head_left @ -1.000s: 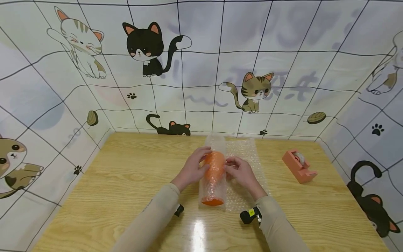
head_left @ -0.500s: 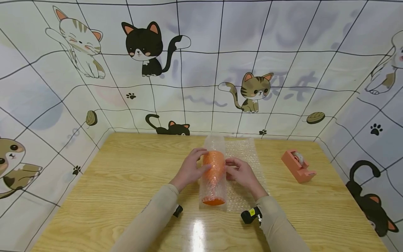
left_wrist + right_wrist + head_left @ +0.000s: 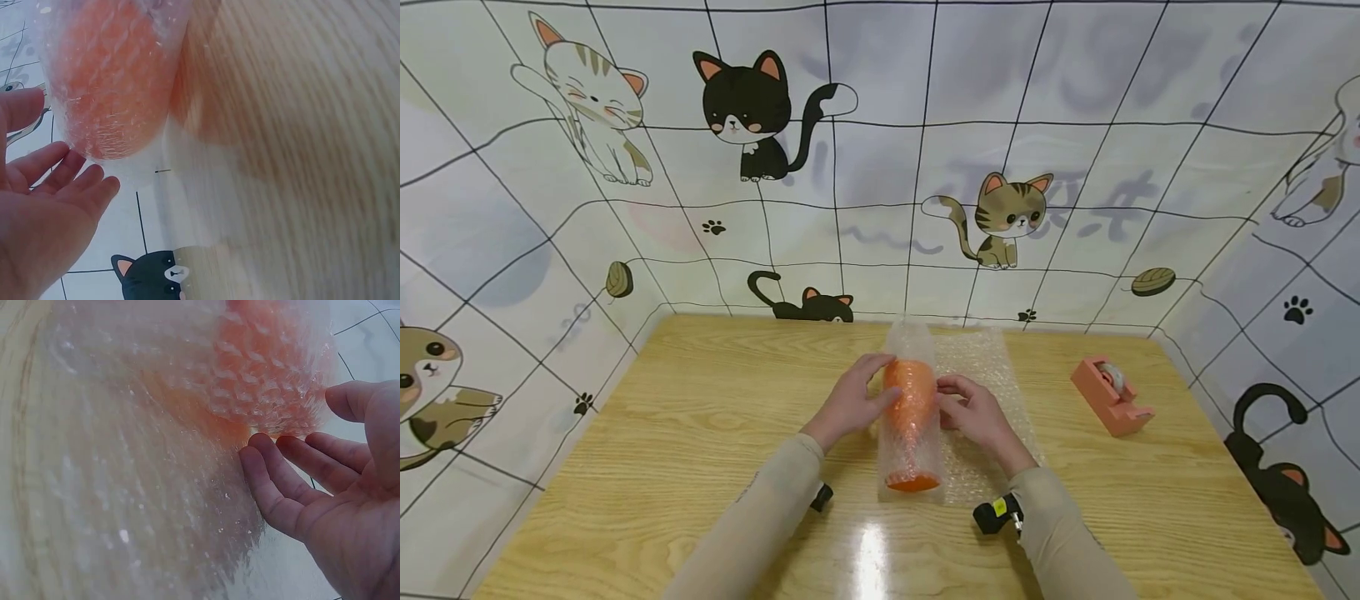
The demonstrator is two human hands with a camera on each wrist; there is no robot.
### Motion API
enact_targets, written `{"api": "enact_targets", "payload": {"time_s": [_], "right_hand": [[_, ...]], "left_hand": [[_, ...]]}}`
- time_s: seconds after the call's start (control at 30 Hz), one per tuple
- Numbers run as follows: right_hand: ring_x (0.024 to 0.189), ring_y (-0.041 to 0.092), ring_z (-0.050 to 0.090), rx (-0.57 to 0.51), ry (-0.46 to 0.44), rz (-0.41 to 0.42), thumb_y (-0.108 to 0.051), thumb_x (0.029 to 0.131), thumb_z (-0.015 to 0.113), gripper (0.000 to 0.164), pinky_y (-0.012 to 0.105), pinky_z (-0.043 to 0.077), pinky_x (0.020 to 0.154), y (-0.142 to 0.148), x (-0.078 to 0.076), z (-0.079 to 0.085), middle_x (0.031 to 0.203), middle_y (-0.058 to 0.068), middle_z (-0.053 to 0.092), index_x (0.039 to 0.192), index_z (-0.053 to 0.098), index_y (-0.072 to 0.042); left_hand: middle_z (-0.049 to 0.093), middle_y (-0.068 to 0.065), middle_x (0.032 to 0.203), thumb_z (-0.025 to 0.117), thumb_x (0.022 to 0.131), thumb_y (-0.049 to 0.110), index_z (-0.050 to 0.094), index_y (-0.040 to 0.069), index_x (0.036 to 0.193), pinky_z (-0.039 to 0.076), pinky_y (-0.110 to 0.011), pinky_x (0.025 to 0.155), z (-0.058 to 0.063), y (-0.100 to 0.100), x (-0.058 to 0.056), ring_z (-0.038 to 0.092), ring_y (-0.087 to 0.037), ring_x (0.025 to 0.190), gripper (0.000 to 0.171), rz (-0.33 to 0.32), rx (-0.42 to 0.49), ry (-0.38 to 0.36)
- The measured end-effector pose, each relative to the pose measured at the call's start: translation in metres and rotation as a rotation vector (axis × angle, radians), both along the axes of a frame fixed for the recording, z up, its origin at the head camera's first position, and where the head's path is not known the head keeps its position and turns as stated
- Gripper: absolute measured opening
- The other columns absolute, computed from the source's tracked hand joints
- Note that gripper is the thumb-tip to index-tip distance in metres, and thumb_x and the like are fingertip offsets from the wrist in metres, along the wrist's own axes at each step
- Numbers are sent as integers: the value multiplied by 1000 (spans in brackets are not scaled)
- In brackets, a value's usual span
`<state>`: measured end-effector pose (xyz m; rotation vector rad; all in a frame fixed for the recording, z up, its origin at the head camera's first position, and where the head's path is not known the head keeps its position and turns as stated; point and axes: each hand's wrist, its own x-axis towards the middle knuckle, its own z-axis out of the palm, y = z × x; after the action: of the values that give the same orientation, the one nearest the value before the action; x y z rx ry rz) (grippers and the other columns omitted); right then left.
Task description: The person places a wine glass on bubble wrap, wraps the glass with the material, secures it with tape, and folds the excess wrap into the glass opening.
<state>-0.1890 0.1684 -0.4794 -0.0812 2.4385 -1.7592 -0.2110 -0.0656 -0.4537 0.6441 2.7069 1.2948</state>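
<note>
An orange object (image 3: 912, 400), wide at both ends and slimmer between, lies inside a roll of clear bubble wrap (image 3: 913, 342). Its full shape is blurred by the wrap. The roll points away from me, with a flat orange end nearest me. On its left side, my left hand (image 3: 856, 396) touches the wrap with thumb and fingertips, fingers loosely spread. From the other side, my right hand (image 3: 976, 410) rests its fingertips low against the roll, thumb close to the wrap. In the right wrist view, the fingertips meet the wrap where the roll (image 3: 275, 369) joins the flat sheet.
A flat stretch of bubble wrap (image 3: 981, 367) extends right of the roll on the wooden table (image 3: 715, 400). Farther right stands a pink tape dispenser (image 3: 1111, 398) with a tape roll. Cat-printed cloth (image 3: 880, 167) encloses the table's back and sides.
The near end of the wrapped roll has shifted slightly right and toward me. My left thumb reaches a little farther over it, while the right hand stays almost still.
</note>
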Motion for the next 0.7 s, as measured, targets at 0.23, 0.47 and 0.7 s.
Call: {"api": "enact_targets", "payload": {"time_s": [0.23,0.47,0.7], "right_hand": [[103,27,71,17,-25,-22,-20,105,61,37,36,63,81,0,2,1,132,21,63,137,61,-1],[99,24,71,32,-36,-40,-23,105,61,40,38,63,82,2,3,0,128,20,62,139,61,-1],[95,23,73,19,-54,-39,-20,105,61,41,37,62,83,4,4,1,126,21,65,139,61,3]], "left_hand": [[44,-10,158,66,102,25,48,12,154,35,-52,120,-1,-1,-1,41,-33,147,56,-52,-16,12],[39,-9,162,67,102,24,43,14,158,34,-53,120,-5,1,1,38,-33,149,62,-66,-1,-5],[39,-9,161,66,103,26,42,11,157,34,-51,120,-4,8,3,39,-32,149,62,-72,-23,20]]}}
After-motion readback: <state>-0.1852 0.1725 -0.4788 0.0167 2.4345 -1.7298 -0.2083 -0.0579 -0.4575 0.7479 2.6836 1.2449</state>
